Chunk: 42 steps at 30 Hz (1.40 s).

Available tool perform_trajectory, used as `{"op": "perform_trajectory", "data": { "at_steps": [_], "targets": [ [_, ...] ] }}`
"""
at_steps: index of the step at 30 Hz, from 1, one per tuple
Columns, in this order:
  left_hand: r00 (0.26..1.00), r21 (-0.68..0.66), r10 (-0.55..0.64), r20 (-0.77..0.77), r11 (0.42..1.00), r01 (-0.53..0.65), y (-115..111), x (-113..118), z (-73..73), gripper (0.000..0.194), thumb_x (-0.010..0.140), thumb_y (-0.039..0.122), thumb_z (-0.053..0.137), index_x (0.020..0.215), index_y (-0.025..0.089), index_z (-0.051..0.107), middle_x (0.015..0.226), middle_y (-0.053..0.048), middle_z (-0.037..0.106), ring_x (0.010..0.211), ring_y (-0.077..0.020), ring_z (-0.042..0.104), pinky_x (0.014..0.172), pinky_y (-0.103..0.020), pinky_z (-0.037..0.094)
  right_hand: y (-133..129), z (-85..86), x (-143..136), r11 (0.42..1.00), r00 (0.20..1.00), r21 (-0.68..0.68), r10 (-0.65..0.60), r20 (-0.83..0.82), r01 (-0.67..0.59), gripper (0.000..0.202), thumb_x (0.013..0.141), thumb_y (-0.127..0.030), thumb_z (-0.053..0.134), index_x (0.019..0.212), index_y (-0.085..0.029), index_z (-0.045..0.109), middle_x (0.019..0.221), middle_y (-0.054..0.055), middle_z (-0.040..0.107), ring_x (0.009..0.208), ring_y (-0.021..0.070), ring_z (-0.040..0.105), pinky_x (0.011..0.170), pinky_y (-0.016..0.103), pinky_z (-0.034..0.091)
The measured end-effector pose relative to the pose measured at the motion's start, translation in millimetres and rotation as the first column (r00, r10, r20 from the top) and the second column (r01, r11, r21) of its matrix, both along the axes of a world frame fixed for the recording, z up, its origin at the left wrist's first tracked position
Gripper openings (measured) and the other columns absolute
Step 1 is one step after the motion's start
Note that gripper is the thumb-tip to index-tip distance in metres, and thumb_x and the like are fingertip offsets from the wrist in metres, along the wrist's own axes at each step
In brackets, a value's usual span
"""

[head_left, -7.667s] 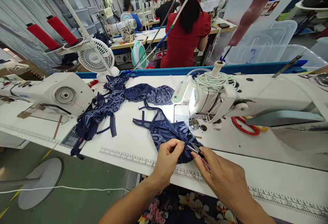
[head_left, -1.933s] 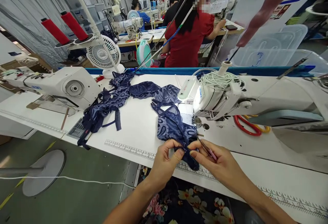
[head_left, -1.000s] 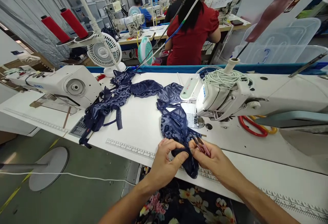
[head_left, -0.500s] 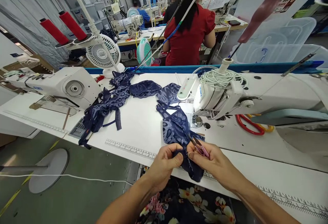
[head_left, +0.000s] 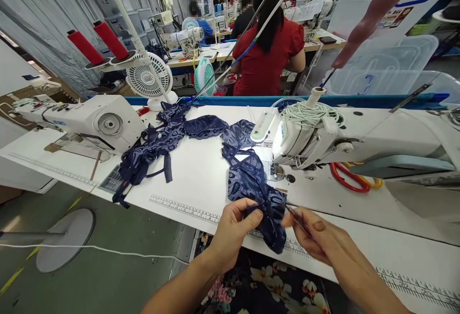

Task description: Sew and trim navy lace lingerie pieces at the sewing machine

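A navy lace bra (head_left: 247,175) lies at the front edge of the white sewing table, its lower end hanging over the edge. My left hand (head_left: 233,227) pinches the dark fabric between thumb and fingers. Just right of the cloth, my right hand (head_left: 312,235) is closed around small thread snips (head_left: 302,223), slightly blurred, with the blades pointing up and left. A sewing machine head (head_left: 305,141) stands beyond the garment, and more navy lace pieces (head_left: 158,136) trail from it to the left.
Red-handled scissors (head_left: 348,177) lie under the machine arm. Another sewing machine (head_left: 104,122) stands at the left, below red thread cones (head_left: 111,40). A white fan (head_left: 151,76) is at the back edge. A person in a red top (head_left: 268,60) sits beyond.
My right hand with the snips has moved right, away from the fabric it was touching. My left hand keeps its pinch. The view has shifted slightly.
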<state>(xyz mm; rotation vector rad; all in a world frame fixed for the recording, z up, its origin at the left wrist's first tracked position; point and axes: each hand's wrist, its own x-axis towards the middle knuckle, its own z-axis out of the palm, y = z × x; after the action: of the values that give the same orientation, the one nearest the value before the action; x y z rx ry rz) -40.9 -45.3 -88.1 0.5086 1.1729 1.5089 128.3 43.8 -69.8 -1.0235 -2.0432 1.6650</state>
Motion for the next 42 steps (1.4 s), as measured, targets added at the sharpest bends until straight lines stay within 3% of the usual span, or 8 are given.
{"op": "perform_trajectory", "data": {
  "at_steps": [5, 11, 18, 24, 33, 38, 42],
  "targets": [
    [0.995, -0.002, 0.030, -0.099, 1.000, -0.031, 0.7, 6.6, -0.9, 0.026, 0.080, 0.039, 0.074, 0.087, 0.016, 0.064, 0.077, 0.001, 0.051, 0.076, -0.0104, 0.043, 0.072, -0.021, 0.038, -13.6, 6.0, 4.1, 0.981, 0.986, 0.160, 0.085, 0.146, -0.108, 0.047, 0.098, -0.058, 0.033, 0.080, -0.022, 0.057, 0.069, 0.001, 0.054, 0.062, 0.0144, 0.049, 0.056, 0.024, 0.039],
    [0.964, 0.032, 0.033, -0.265, 0.999, -0.025, -0.5, 10.5, -1.3, 0.024, 0.084, 0.037, 0.069, 0.083, 0.016, 0.061, 0.075, 0.001, 0.050, 0.074, -0.0113, 0.043, 0.071, -0.023, 0.037, -12.4, 4.9, 3.4, 0.971, 0.976, 0.211, 0.071, 0.205, -0.115, 0.046, 0.097, -0.056, 0.033, 0.076, -0.022, 0.057, 0.067, 0.001, 0.058, 0.062, 0.0157, 0.053, 0.058, 0.025, 0.042],
    [0.918, 0.016, 0.014, -0.396, 1.000, -0.009, -2.4, 11.7, -1.5, 0.024, 0.087, 0.038, 0.065, 0.080, 0.016, 0.058, 0.079, -0.001, 0.052, 0.078, -0.0143, 0.047, 0.074, -0.026, 0.038, -12.4, -0.5, 7.1, 0.983, 0.983, 0.160, 0.067, 0.170, -0.095, 0.048, 0.095, -0.060, 0.035, 0.073, -0.022, 0.056, 0.068, 0.003, 0.060, 0.063, 0.0170, 0.053, 0.057, 0.026, 0.041],
    [0.783, 0.040, 0.031, -0.621, 0.999, -0.007, -1.8, 9.9, -6.7, 0.016, 0.087, 0.030, 0.062, 0.078, 0.018, 0.057, 0.081, -0.002, 0.052, 0.083, -0.0171, 0.048, 0.078, -0.029, 0.037, -7.6, -5.5, 8.2, 0.989, 0.971, 0.075, 0.107, 0.214, -0.125, 0.054, 0.094, -0.066, 0.028, 0.074, -0.022, 0.053, 0.072, 0.003, 0.058, 0.063, 0.0165, 0.049, 0.058, 0.027, 0.038],
    [0.714, 0.036, 0.012, -0.700, 0.999, 0.018, -2.8, 8.7, -6.2, 0.015, 0.089, 0.024, 0.059, 0.076, 0.019, 0.054, 0.079, -0.001, 0.050, 0.083, -0.0171, 0.046, 0.082, -0.031, 0.034, -5.0, -10.3, 10.1, 0.991, 0.969, -0.008, 0.134, 0.206, -0.135, 0.057, 0.091, -0.071, 0.030, 0.075, -0.021, 0.053, 0.068, 0.001, 0.048, 0.060, 0.0147, 0.041, 0.058, 0.027, 0.033],
    [0.746, 0.033, 0.019, -0.666, 0.999, 0.003, -1.9, 9.1, -6.8, 0.013, 0.089, 0.027, 0.060, 0.080, 0.019, 0.056, 0.080, -0.001, 0.051, 0.083, -0.0174, 0.046, 0.080, -0.030, 0.036, -3.7, -8.1, 10.8, 0.989, 0.972, -0.028, 0.145, 0.184, -0.142, 0.057, 0.092, -0.071, 0.029, 0.073, -0.022, 0.050, 0.063, -0.002, 0.040, 0.057, 0.0132, 0.035, 0.054, 0.027, 0.030],
    [0.826, 0.021, 0.014, -0.563, 1.000, -0.003, -0.7, 8.8, -3.6, 0.018, 0.087, 0.033, 0.062, 0.079, 0.018, 0.058, 0.080, -0.001, 0.051, 0.081, -0.0163, 0.046, 0.077, -0.028, 0.036, -9.3, -13.5, 13.5, 0.990, 0.979, 0.141, -0.017, 0.204, -0.012, 0.044, 0.090, -0.066, 0.044, 0.081, -0.024, 0.050, 0.059, -0.005, 0.035, 0.053, 0.0121, 0.032, 0.049, 0.025, 0.026]
  ]
}}
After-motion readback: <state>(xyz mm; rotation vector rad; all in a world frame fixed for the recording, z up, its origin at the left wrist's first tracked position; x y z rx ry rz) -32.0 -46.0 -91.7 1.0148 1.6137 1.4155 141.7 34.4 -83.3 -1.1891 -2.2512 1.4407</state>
